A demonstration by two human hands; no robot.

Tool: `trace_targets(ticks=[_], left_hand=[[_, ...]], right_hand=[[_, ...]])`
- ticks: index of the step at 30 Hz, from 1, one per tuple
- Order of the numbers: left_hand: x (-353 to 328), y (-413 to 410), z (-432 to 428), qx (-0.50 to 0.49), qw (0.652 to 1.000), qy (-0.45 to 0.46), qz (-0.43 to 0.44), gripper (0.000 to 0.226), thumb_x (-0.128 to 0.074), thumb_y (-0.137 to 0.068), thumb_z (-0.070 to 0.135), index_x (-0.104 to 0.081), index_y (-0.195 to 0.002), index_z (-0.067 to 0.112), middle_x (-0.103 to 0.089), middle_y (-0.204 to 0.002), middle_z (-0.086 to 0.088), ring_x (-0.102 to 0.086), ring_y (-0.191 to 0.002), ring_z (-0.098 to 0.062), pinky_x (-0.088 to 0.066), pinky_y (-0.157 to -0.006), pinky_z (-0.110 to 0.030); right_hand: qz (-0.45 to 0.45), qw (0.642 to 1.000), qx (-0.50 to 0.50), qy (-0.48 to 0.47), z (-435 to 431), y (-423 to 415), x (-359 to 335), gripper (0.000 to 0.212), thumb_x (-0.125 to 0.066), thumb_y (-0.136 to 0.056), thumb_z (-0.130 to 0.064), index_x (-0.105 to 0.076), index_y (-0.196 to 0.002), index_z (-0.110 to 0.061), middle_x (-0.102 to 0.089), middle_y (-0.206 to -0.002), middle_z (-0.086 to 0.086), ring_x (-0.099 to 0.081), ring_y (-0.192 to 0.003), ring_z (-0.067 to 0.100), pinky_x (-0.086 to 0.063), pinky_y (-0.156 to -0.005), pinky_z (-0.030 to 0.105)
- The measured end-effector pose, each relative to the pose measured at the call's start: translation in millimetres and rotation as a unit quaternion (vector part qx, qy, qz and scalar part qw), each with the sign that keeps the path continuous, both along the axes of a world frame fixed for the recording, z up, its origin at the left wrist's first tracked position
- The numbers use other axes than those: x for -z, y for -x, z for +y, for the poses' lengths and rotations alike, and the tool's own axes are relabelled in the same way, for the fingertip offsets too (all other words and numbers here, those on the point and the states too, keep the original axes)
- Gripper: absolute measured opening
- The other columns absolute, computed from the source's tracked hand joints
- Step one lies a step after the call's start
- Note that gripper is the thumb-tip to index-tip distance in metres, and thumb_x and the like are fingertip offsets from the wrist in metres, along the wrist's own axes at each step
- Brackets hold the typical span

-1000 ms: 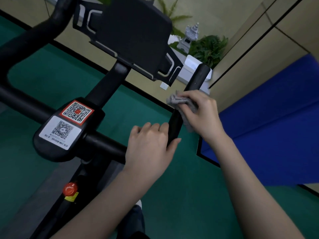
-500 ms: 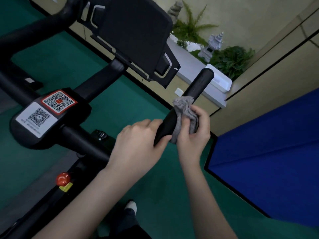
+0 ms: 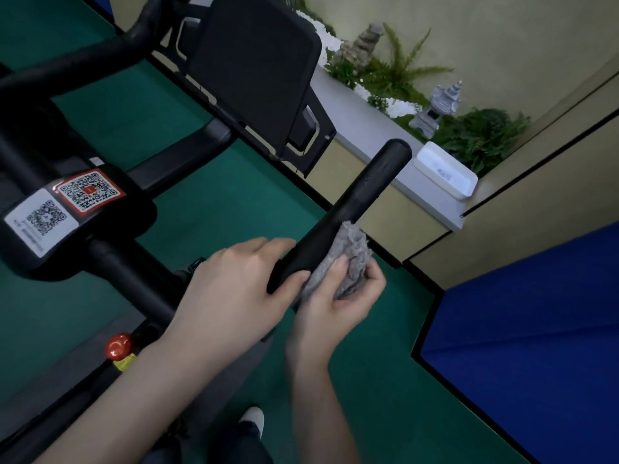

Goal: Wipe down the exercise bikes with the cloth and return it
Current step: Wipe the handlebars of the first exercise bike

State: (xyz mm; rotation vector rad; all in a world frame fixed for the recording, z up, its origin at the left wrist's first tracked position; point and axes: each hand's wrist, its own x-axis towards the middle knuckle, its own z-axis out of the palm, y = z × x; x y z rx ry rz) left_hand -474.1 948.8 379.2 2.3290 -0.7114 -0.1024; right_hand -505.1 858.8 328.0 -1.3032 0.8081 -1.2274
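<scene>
So, left hand (image 3: 231,289) wrapped handlebar (image 3: 365,192); right hand (image 3: 335,303), just beside it, bunched cloth (image 3: 351,252) against bar. Cloth looked soft, light; best held wadded in palm.

Cloth (image 3: 348,259) right of handlebar (image 3: 355,209)

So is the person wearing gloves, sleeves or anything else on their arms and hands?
No. The left hand and right hand are bare, with no gloves, rings or watch visible, and no sleeves in view. Below are dark trousers and a white shoe.
</scene>
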Motion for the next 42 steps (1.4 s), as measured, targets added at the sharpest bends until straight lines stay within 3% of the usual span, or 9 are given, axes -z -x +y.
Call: trace_targets(ticks=[4, 8, 16, 21, 29, 32, 36, 42], left_hand=[[0.6, 3.8, -1.5, -0.011, 1.000, 0.008, 0.014, 0.048, -0.049, -0.083, 0.054, -0.059, -0.124, 0.029, -0.066, -0.100, 0.010, -0.063, -0.093, -0.017, -0.053, -0.078, -0.039], [0.7, 4.4, 0.0, -0.014, 0.999, 0.026, 0.028, 0.046, -0.053, -0.083, 0.052, -0.061, -0.123, 0.030, -0.066, -0.099, 0.011, -0.063, -0.092, -0.014, -0.053, -0.079, -0.039], [3.7, 3.0, 1.2, -0.014, 0.999, 0.037, 0.016, 0.053, -0.051, -0.082, 0.064, -0.064, -0.120, 0.029, -0.067, -0.101, 0.011, -0.064, -0.089, -0.009, -0.054, -0.078, -0.038], [3.8, 2.5, 0.9, -0.013, 1.000, 0.027, 0.008, 0.052, -0.052, -0.080, 0.060, -0.064, -0.119, 0.029, -0.067, -0.101, 0.013, -0.064, -0.089, -0.007, -0.054, -0.077, -0.037], [7.2, 1.2, 1.5, -0.005, 0.999, 0.031, 0.010, 0.048, -0.050, -0.080, 0.060, -0.063, -0.118, 0.033, -0.066, -0.099, 0.015, -0.064, -0.089, -0.007, -0.054, -0.077, -0.037], [7.0, 1.1, 2.5, -0.001, 0.999, 0.037, 0.007, 0.048, -0.049, -0.081, 0.061, -0.063, -0.117, 0.033, -0.067, -0.099, 0.013, -0.064, -0.087, -0.009, -0.054, -0.076, -0.038], [6.1, 1.0, 2.3, 0.009, 0.999, 0.046, 0.012, 0.043, -0.055, -0.086, 0.054, -0.064, -0.118, 0.028, -0.067, -0.101, 0.010, -0.064, -0.088, -0.011, -0.053, -0.078, -0.037], [7.7, 2.1, 2.9, 0.009, 0.999, 0.043, 0.008, 0.046, -0.053, -0.084, 0.055, -0.062, -0.120, 0.028, -0.066, -0.100, 0.013, -0.061, -0.085, -0.009, -0.053, -0.075, -0.036]], right_hand=[[-0.027, 0.994, -0.012, -0.106, -11.7, -8.7, -1.8, 0.019, -0.050, -0.097, -0.005, -0.052, -0.103, -0.023, -0.061, -0.102, -0.002, -0.062, -0.087, -0.002, -0.047, -0.075, 0.012], [-0.035, 0.988, -0.037, -0.144, -10.5, -8.5, -2.4, 0.016, -0.051, -0.097, -0.010, -0.052, -0.103, -0.025, -0.063, -0.103, -0.003, -0.064, -0.089, 0.002, -0.049, -0.077, 0.017], [-0.067, 0.955, -0.114, -0.267, -11.3, -2.3, 1.2, 0.015, -0.049, -0.098, -0.012, -0.051, -0.113, -0.010, -0.069, -0.100, 0.005, -0.069, -0.087, 0.012, -0.053, -0.072, 0.022], [-0.047, 0.935, -0.168, -0.310, 11.7, 18.0, 8.8, 0.017, -0.052, -0.097, -0.012, -0.053, -0.113, -0.006, -0.068, -0.110, 0.018, -0.067, -0.102, 0.029, -0.052, -0.090, 0.041], [-0.020, 0.925, -0.219, -0.309, 10.8, 23.4, 8.9, 0.009, -0.055, -0.094, -0.010, -0.058, -0.100, -0.004, -0.065, -0.080, 0.009, -0.061, -0.077, 0.021, -0.051, -0.071, 0.031], [-0.026, 0.900, -0.288, -0.327, 11.8, 36.4, 7.9, 0.015, -0.056, -0.093, -0.006, -0.063, -0.106, -0.004, -0.070, -0.093, 0.013, -0.066, -0.085, 0.024, -0.055, -0.075, 0.031], [-0.015, 0.868, -0.354, -0.348, -1.8, 51.0, 3.7, 0.032, -0.054, -0.092, -0.002, -0.059, -0.123, -0.008, -0.068, -0.116, 0.014, -0.064, -0.110, 0.028, -0.051, -0.096, 0.038], [-0.033, 0.844, -0.392, -0.364, 5.1, 65.2, 1.7, 0.052, -0.058, -0.084, -0.005, -0.048, -0.135, -0.014, -0.064, -0.126, 0.009, -0.060, -0.117, 0.024, -0.053, -0.093, 0.034]])
